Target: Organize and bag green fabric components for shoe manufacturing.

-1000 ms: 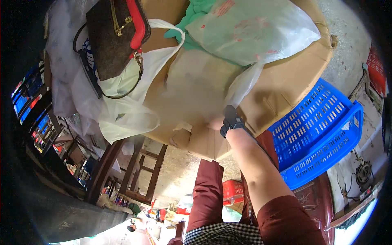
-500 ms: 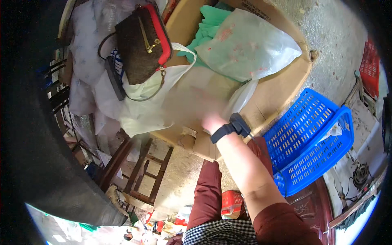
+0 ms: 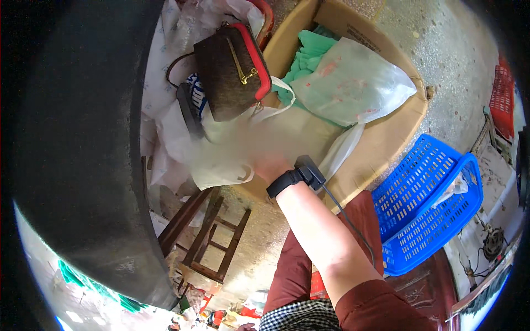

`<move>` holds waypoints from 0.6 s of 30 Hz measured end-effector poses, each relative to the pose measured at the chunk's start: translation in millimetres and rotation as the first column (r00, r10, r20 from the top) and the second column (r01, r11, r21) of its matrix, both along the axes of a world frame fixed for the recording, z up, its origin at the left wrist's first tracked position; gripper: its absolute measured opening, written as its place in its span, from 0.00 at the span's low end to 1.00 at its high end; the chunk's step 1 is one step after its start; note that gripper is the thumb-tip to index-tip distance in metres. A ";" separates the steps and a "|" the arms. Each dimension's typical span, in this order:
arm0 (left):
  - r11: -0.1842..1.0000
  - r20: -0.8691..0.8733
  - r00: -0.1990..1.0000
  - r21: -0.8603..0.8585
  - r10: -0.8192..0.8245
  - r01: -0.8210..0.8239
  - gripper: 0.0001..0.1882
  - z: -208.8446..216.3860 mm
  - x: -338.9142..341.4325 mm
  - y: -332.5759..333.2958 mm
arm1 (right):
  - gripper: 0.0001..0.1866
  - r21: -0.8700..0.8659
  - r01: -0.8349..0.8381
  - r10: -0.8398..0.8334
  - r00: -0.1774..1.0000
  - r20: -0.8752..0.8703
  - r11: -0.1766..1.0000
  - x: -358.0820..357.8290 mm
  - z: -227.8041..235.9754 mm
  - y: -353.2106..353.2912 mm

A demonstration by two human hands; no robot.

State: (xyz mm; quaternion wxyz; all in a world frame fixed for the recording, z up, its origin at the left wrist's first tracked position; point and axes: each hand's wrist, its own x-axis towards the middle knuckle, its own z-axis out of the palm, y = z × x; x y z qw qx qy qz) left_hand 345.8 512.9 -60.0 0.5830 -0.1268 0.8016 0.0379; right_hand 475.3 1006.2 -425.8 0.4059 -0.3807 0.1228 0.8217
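Observation:
My right hand (image 3: 270, 167) reaches forward over the front left part of a large cardboard box (image 3: 378, 144). A black wrist strap with a small device and cable is on its wrist. A blurred patch hides the fingers, so their grip does not show. Just beyond and left lies a whitish plastic bag (image 3: 215, 172), close to the hand; whether they touch is hidden. On that bag rests a dark brown purse (image 3: 226, 83) with red trim and a gold zip. My left hand does not show.
A cloudy plastic bag (image 3: 353, 83) and green cloth (image 3: 309, 53) lie in the box. Blue baskets (image 3: 411, 182) stand at right, a wooden stool (image 3: 218, 245) at lower left. A big dark surface (image 3: 94, 138) fills the left side. A red crate (image 3: 502, 99) is far right.
The view has shifted, so the box and purse sit further right in it. My right hand has moved left toward the whitish bag. The dark surface covers more of the left.

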 end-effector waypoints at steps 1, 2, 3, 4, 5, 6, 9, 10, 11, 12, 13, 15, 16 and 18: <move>1.000 -0.017 1.000 -0.013 0.003 -0.003 0.17 0.4 -3.9 -4.5 | 0.27 0.001 0.003 -0.003 1.000 -0.008 1.000 -5.3 -0.2 1.6; 1.000 -0.035 0.999 -0.027 0.005 -0.006 0.17 1.5 -7.2 -8.3 | 0.26 -0.034 0.024 -0.025 0.999 -0.027 0.999 -10.6 -1.1 4.3; 0.998 -0.055 0.997 -0.038 -0.050 0.048 0.17 0.7 -7.0 -9.5 | 0.26 -0.070 0.042 -0.045 0.998 -0.043 0.997 -17.4 -5.8 4.9; 0.998 -0.040 0.998 -0.033 -0.052 0.051 0.17 -6.1 -6.3 -4.7 | 0.26 -0.065 0.045 -0.047 0.998 -0.029 0.997 -16.5 -25.5 1.1; 0.996 -0.003 0.997 -0.027 -0.083 0.083 0.16 -13.1 -5.9 0.2 | 0.25 0.124 0.039 -0.050 0.995 0.091 0.991 -15.1 -45.7 -2.7; 0.993 0.011 0.993 -0.027 -0.114 0.114 0.15 -13.8 -6.3 3.8 | 0.24 0.302 0.012 -0.071 0.980 0.186 0.953 -22.0 -58.5 -7.2; 0.990 0.042 0.999 0.139 0.012 -0.018 0.12 -40.6 -7.2 55.0 | 0.20 0.423 -0.529 0.095 0.698 0.709 0.736 -7.2 -48.6 -17.3; 0.901 0.037 0.913 0.178 -0.407 0.395 0.13 -53.2 12.8 122.0 | 0.20 0.419 -0.533 0.094 0.692 0.716 0.735 -3.1 -45.6 -25.4; 0.947 -0.016 0.956 0.135 -0.293 0.293 0.13 -53.9 21.7 149.2 | 0.18 0.552 -0.298 -0.090 0.817 0.569 0.779 -10.4 -35.6 -31.6; 0.977 -0.057 0.983 0.110 -0.176 0.181 0.14 -59.7 28.9 163.8 | 0.16 0.640 -0.051 -0.282 0.869 0.406 0.766 -9.1 -29.8 -30.5; 0.988 -0.075 0.988 0.063 -0.133 0.138 0.15 -61.8 30.4 164.4 | 0.16 0.648 -0.040 -0.292 0.870 0.398 0.761 -7.1 -18.3 -22.0; 0.989 -0.031 0.990 0.049 -0.141 0.142 0.17 -59.3 35.1 170.9 | 0.18 0.199 0.050 -0.093 0.972 0.214 0.979 2.6 8.8 -4.8; 0.984 -0.022 0.985 0.052 -0.172 0.173 0.18 -57.9 38.5 173.0 | 0.19 -0.057 0.037 -0.032 0.996 0.079 0.998 5.6 16.4 -0.2; 0.970 0.017 0.971 0.068 -0.237 0.235 0.19 -54.9 34.0 155.7 | 0.23 -0.067 0.123 -0.117 0.990 0.078 0.990 2.9 16.3 4.4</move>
